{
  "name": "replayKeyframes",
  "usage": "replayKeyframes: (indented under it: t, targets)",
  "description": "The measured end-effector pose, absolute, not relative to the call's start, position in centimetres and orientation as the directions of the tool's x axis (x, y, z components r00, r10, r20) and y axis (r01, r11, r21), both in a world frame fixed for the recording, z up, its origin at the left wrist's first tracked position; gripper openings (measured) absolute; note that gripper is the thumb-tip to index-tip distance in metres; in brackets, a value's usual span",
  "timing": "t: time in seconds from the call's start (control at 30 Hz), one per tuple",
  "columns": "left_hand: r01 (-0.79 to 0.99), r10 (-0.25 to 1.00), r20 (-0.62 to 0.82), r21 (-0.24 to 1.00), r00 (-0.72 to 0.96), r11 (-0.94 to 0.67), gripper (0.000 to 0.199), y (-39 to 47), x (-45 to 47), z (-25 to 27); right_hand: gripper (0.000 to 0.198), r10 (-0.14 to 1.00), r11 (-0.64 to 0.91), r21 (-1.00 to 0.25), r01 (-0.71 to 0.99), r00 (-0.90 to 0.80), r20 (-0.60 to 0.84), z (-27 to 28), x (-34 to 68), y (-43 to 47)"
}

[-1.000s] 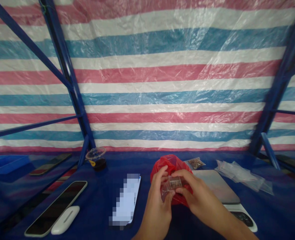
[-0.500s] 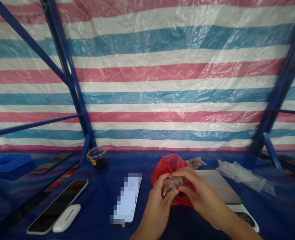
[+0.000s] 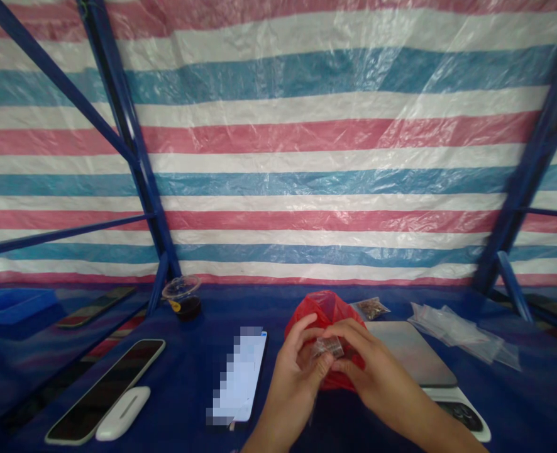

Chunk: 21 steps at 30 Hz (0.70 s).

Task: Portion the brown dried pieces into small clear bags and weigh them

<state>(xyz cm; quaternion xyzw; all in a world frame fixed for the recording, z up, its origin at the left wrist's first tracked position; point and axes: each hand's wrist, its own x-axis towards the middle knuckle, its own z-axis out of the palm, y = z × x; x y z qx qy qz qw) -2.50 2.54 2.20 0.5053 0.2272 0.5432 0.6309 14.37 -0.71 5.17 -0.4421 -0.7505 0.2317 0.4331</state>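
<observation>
Between the fingertips of both hands is a small clear plastic bag (image 3: 330, 346), crinkled and partly hidden by the fingers. My left hand (image 3: 296, 370) pinches its near edge with the thumb, while some of its fingers are raised. From the other side, my right hand (image 3: 364, 355) grips the bag with thumb and forefinger. Directly behind and beneath the hands sits an open red plastic bag (image 3: 320, 304), its contents hidden. A flat digital scale (image 3: 413, 353) lies beside my right hand, partly covered by the forearm.
A filled zip bag (image 3: 373, 308) lies behind the scale, and several clear bags (image 3: 462, 333) to its right. Leftward are a lit phone (image 3: 243, 377), a dark phone (image 3: 109, 390), a white case (image 3: 124, 413), a lidded cup (image 3: 184, 301) and a blue tray (image 3: 14, 306).
My left hand's fingers have lifted and spread away from the small clear bag, its thumb staying on it. The bag has shifted slightly, and my right hand has moved a little left.
</observation>
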Motion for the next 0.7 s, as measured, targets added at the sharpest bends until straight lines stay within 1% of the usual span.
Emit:
replayKeyframes:
  t: [0.07, 0.13, 0.2, 0.27, 0.4, 0.53, 0.63, 0.7]
  targets:
    - [-0.467, 0.915, 0.254, 0.88, 0.313, -0.085, 0.075, 2.4, -2.6, 2.5, 0.033, 0.849, 0.521, -0.713, 0.469, -0.203, 0.488, 5.2, 14.3, -0.6]
    - [-0.447, 0.917, 0.199, 0.894, 0.346, -0.025, 0.076, 2.2, -2.7, 2.8, 0.029, 0.84, 0.53, -0.709, 0.466, -0.175, 0.514, 5.4, 14.4, -0.5]
    - [-0.41, 0.907, 0.142, 0.911, 0.396, 0.037, 0.071, 2.1, -3.0, 3.1, 0.028, 0.839, 0.534, -0.715, 0.452, -0.182, 0.512, 5.8, 14.6, -0.6]
    - [-0.383, 0.897, 0.122, 0.922, 0.425, 0.056, 0.066, 2.1, -3.3, 3.2, 0.028, 0.845, 0.532, -0.726, 0.436, -0.221, 0.487, 6.2, 15.0, -0.7]
    - [-0.37, 0.894, 0.138, 0.928, 0.427, 0.033, 0.064, 2.2, -3.4, 2.9, 0.034, 0.869, 0.495, -0.753, 0.434, -0.271, 0.415, 6.5, 15.9, -0.8]
    - [-0.416, 0.869, 0.201, 0.909, 0.452, 0.006, 0.062, 2.2, -3.0, 2.1, 0.04, 0.85, 0.526, -0.732, 0.432, -0.296, 0.436, 6.6, 16.3, -1.1]
    - [-0.451, 0.855, 0.254, 0.892, 0.453, -0.025, 0.066, 2.3, -2.6, 1.8, 0.039, 0.858, 0.511, -0.735, 0.445, -0.314, 0.406, 6.8, 16.4, -1.3]
    - [-0.444, 0.849, 0.261, 0.895, 0.459, -0.035, 0.066, 2.2, -2.5, 1.8, 0.039, 0.865, 0.5, -0.732, 0.463, -0.306, 0.397, 6.9, 16.4, -1.3]
